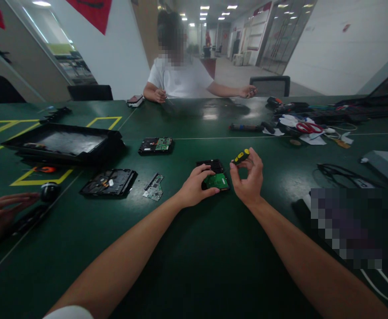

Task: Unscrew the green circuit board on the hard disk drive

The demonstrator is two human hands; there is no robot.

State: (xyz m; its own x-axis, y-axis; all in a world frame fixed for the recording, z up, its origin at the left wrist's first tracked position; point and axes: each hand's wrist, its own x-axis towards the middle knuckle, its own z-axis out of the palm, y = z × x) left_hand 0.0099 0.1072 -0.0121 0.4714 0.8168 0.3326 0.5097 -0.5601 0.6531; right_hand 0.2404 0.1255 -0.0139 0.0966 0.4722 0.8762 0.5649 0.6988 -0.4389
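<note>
A black hard drive (215,166) with its green circuit board (217,180) facing up lies on the dark green table (194,248) in front of me. My left hand (195,186) grips the drive's near left side, thumb on the green board. My right hand (248,177) is closed around a yellow-and-black screwdriver (241,156), held upright just right of the drive. The screwdriver's tip is hidden behind my fingers.
Another hard drive (155,145), an opened black drive (109,182), a loose circuit board (154,187) and a black tray (64,144) lie to the left. Red scissors (308,127), tools and cables clutter the far right. A person in white (180,77) sits opposite; another person's hand (1,215) rests at left.
</note>
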